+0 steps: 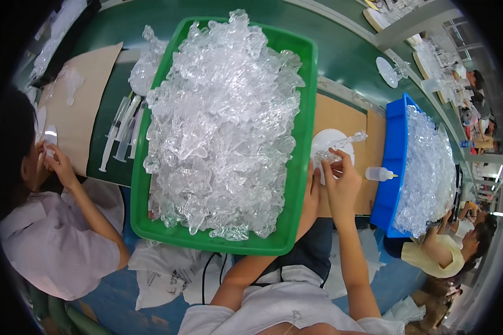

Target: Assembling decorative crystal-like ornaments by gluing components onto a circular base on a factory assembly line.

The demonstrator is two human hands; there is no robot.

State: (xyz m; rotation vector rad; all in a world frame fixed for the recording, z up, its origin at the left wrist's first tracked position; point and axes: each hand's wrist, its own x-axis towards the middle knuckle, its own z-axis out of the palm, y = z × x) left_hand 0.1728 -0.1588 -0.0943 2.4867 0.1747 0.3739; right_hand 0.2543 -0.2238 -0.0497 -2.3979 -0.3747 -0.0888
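Observation:
My right hand (342, 183) is closed, thumb and forefinger pinching a clear plastic piece (352, 138) with a knobbly stem. Right under that piece is a white round disc (336, 137), above a brown cardboard sheet. My left hand (311, 198) is beside the right one, close to the disc. The rim of a green tray (212, 245) hides much of it, so its grip does not show. Heaped in that tray are many clear, shiny plastic pieces (223, 123). To the right of my right hand lies a small squeeze bottle (379, 173) with a yellow tip.
A blue bin (394, 162) full of clear pieces stands on the right. Several syringes (117, 134) lie left of the green tray. A co-worker (61, 234) sits at the left, hands on a small disc. Other people sit along the far right.

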